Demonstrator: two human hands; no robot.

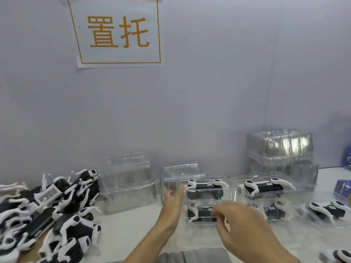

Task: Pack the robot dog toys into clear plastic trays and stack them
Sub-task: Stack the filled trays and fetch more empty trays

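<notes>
The toy dogs point(47, 209) are showing black bodies and white legs. The trays point(129, 183) are looking clear like glass. The paper sign point(117, 31) is showing orange letters inside an orange line.

loose toy pile point(47, 211) left, packed trays point(266, 194) right

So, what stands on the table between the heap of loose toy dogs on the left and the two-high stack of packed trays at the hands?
Two piles of empty clear trays, seen in the head view.
</notes>
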